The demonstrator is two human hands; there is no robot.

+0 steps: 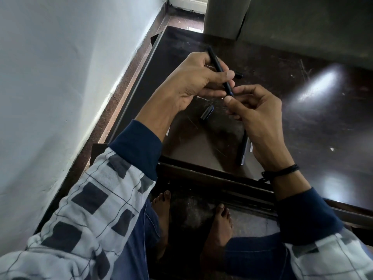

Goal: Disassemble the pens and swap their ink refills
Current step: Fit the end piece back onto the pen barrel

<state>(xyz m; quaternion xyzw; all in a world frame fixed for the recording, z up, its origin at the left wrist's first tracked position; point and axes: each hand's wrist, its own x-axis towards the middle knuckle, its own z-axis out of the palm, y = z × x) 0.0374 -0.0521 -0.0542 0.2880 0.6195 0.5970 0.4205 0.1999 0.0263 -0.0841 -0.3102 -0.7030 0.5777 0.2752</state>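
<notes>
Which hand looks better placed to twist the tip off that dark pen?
Probably the right hand: its fingers pinch the near end of the pen, while the left hand grips the barrel, steadying it.

Just the one view for us here: a wide-angle cam on the person's head, looking forward and steeply down. We're in close, so the left hand (pixel 193 77) and right hand (pixel 256 116) land mid-frame over the dark table (pixel 302 122), with sleeves (pixel 90 199) filling the bottom corners. The lens bends the white wall (pixel 60 77) down the left side, and past the table's near edge we see straight down to bare feet (pixel 220 229) on the floor (pixel 252 217).
</notes>
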